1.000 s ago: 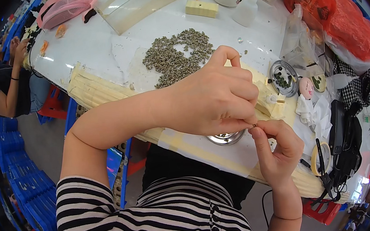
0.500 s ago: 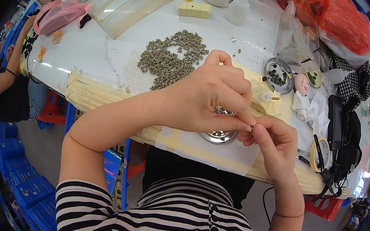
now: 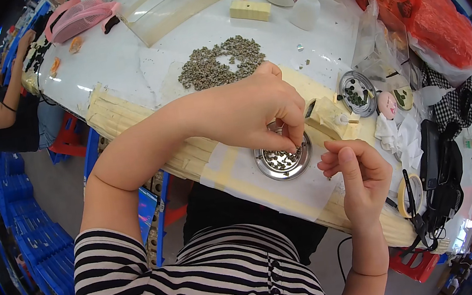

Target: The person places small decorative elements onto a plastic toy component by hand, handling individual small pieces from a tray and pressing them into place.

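Note:
A round shiny metal dish (image 3: 287, 175) lies near the table's front edge, holding many small metallic pieces. Above it my left hand (image 3: 255, 113) is closed, thumb and fingertips pinched down at the pieces; whatever lies between them is too small to make out, and the hand covers part of the dish. Just right of the dish my right hand (image 3: 364, 173) is raised with its fingers half curled. Its thumb stands apart from the index finger, and I see nothing gripped there. Farther back, a spread heap of similar small pieces (image 3: 212, 65) covers the tabletop.
Close behind the hands sits a pale yellow block (image 3: 326, 122). A second metal dish (image 3: 351, 110) with dark green bits is to its right. Tape roll (image 3: 409, 195), black cables and red bags (image 3: 413, 16) crowd the right side. Another person's arm (image 3: 11, 88) is at far left.
My hands have parted. The left moved slightly left and down over the metal dish; the right shifted a little right and its thumb and index finger separated. More of the dish is visible.

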`<state>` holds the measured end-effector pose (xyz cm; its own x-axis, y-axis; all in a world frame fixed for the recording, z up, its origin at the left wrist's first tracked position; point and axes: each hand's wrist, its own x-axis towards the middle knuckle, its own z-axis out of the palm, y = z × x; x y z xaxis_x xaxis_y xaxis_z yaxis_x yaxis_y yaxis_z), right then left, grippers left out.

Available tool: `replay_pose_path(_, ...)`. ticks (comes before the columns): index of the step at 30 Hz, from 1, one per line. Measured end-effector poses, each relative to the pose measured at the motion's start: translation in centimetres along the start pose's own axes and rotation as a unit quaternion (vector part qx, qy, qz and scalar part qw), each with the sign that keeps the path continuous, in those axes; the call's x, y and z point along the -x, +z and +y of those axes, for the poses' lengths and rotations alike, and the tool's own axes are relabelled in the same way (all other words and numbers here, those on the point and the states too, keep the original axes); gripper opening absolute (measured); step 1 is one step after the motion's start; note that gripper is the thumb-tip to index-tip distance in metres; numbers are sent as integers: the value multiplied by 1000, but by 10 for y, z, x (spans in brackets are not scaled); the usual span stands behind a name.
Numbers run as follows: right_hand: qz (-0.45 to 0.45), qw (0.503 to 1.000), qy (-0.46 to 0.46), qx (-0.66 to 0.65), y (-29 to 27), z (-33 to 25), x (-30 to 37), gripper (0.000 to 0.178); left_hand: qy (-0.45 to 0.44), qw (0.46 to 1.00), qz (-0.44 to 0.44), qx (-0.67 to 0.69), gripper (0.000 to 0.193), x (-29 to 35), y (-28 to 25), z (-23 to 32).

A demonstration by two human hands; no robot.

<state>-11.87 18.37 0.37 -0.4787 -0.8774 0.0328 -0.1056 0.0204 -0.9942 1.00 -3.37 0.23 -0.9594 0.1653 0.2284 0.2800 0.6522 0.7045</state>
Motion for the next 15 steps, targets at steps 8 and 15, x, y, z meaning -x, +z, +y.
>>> replay_pose_path(8, -7, 1000, 0, 14, 0, -1, 1, 19, -37, 992, -120, -10, 6, 7, -15, -5)
replay_pose_path(15, -8, 1000, -5, 11, -1, -2, 2, 19, -163, 981, -90, 55, 13, 18, -45, -24)
